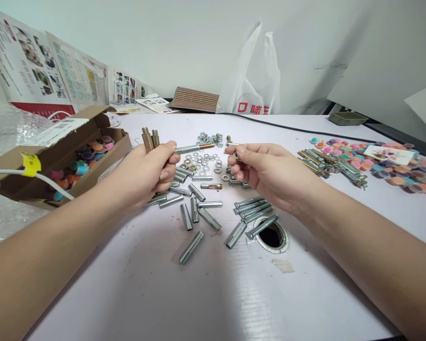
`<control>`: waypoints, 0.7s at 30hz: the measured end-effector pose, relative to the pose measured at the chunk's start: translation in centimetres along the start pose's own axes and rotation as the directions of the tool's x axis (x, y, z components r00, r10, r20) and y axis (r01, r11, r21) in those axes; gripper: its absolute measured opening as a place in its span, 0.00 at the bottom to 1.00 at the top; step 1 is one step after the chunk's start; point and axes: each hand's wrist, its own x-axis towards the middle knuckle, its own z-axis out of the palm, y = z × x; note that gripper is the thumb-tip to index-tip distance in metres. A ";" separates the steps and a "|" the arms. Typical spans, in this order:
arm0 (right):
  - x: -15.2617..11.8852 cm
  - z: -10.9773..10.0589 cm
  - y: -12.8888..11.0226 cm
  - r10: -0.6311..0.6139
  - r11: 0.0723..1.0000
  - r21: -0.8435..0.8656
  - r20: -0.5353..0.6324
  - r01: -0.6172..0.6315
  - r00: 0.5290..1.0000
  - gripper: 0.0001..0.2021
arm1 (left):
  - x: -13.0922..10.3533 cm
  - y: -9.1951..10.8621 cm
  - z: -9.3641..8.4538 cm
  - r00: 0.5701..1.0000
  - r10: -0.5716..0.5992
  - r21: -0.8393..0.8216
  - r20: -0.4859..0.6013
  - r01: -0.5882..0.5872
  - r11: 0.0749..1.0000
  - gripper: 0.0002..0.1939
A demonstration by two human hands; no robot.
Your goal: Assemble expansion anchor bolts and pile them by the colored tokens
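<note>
While left hand (pixel 151 163) grips brass-coloured studs (pixel 147 140) and bolt (pixel 194 148), front-left of nut pile (pixel 210 138), right hand (pixel 264 163) , front-right of pile, pinches small unclear part (pixel 236 155). Bolt likely stiff, fairly light, slick; hold by smooth shank (pixel 185 150).

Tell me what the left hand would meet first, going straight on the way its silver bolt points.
Likely the right hand; the silver bolt in the left hand points toward it, though depth is unclear.

The left forearm (pixel 64 237) toward eight o'clock and the right forearm (pixel 348 237) toward four are seen bare, each tapered to the wrist, with the left hand (pixel 154 170) toward nine and right hand (pixel 266 166) toward three likewise uncovered.
</note>
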 end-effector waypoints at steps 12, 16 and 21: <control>-0.5 -0.5 -0.9 0.443 0.833 0.267 0.204 -0.485 0.873 0.02 | 0.0 0.3 0.1 0.995 -0.092 -0.081 0.045 0.095 0.992 0.17; -0.9 0.2 -0.8 0.473 0.854 0.177 0.131 -0.490 0.871 0.16 | -0.1 0.2 0.1 0.990 -0.112 -0.046 0.082 0.116 0.992 0.17; -1.7 0.8 -0.3 0.420 0.905 -0.152 0.158 -0.398 0.894 0.25 | -0.6 0.4 0.3 0.988 -0.096 0.056 0.121 0.090 0.994 0.16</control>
